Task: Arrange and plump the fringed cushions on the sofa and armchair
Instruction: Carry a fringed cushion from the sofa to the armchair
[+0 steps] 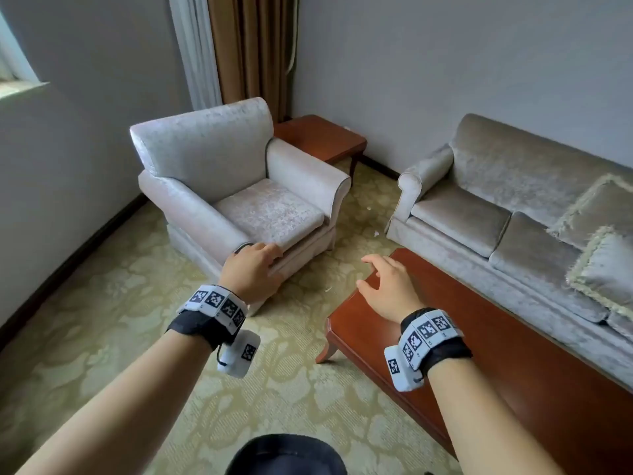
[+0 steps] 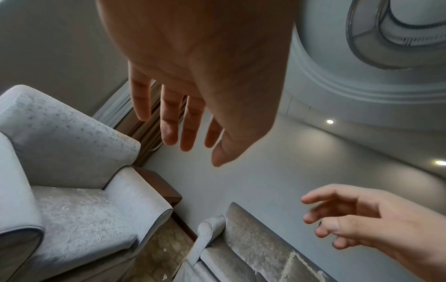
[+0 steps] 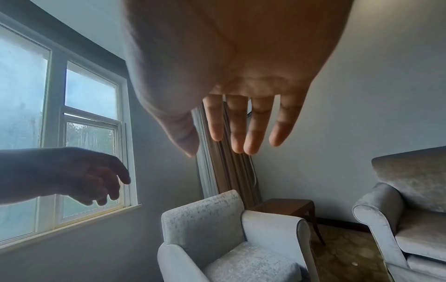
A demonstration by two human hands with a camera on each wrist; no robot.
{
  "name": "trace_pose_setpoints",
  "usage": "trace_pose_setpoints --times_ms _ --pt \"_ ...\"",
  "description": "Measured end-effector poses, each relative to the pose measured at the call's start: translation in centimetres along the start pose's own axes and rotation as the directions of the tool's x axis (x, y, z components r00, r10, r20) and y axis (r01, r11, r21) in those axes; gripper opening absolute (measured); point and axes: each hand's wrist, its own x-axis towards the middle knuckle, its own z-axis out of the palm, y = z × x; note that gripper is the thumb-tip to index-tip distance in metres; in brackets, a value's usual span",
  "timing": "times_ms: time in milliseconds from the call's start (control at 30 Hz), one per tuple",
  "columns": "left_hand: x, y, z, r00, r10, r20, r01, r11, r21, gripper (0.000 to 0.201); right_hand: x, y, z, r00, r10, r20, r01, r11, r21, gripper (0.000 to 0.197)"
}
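Note:
Two grey fringed cushions lie on the right part of the sofa (image 1: 459,214): one (image 1: 599,210) leans on the backrest, the other (image 1: 609,269) sits in front of it on the seat. The pale velvet armchair (image 1: 239,180) has no cushion on it. My left hand (image 1: 253,265) hovers in the air in front of the armchair's seat, fingers relaxed, holding nothing. My right hand (image 1: 383,282) floats above the near-left corner of the coffee table, fingers spread, also holding nothing. Both palms show bare in the wrist views: left hand (image 2: 193,95), right hand (image 3: 236,106).
A reddish wooden coffee table (image 1: 513,365) stands in front of the sofa. A small wooden side table (image 1: 318,138) fills the corner between armchair and sofa. Patterned carpet (image 1: 120,337) covers the floor. Curtains (image 1: 246,46) hang behind the armchair; a window (image 3: 60,114) is on the left wall.

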Motion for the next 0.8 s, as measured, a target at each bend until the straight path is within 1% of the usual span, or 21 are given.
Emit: trace_pose_setpoints --times_ms 100,167,300,400,500,633,733,800 --pt "1.4 -3.4 -0.2 1.0 0.025 -0.002 -0.025 0.999 -0.039 0.043 2.7 -1.5 1.8 0.999 0.02 -0.033 -0.02 1.0 0.024 0.042" --pt "2.3 -5.3 0.0 1.0 0.023 0.008 -0.022 0.999 -0.047 0.041 4.3 -2.1 3.1 0.999 0.039 -0.034 -0.036 0.997 0.068 0.041" --pt "4.7 -8.0 0.9 0.999 -0.033 0.028 0.035 0.996 -0.088 0.039 7.2 -3.0 5.1 0.998 0.057 -0.013 -0.055 0.995 0.082 0.041" --pt "7.4 -9.2 1.6 0.997 -0.055 0.051 0.061 0.991 -0.116 0.04 10.1 -2.9 6.3 0.998 0.055 -0.02 -0.052 0.992 0.113 0.04" --pt "10.5 -10.3 2.1 0.988 -0.135 0.081 0.146 0.976 -0.161 0.037 14.1 -2.4 7.7 0.998 0.054 -0.013 -0.052 0.986 0.157 0.038" --pt "14.6 -11.7 2.6 0.965 -0.254 0.069 0.263 0.939 -0.219 0.026 20.3 -1.2 9.7 0.998 0.065 0.014 -0.066 0.975 0.213 0.036" --pt "17.9 -12.6 2.6 0.949 -0.311 0.051 0.315 0.926 -0.208 0.027 24.8 -0.8 10.8 0.996 0.074 0.048 -0.084 0.963 0.256 0.036" --pt "20.0 -13.1 2.6 0.943 -0.331 0.027 0.329 0.92 -0.212 0.028 27.8 -0.6 11.4 0.996 0.059 0.069 -0.076 0.957 0.279 0.036"
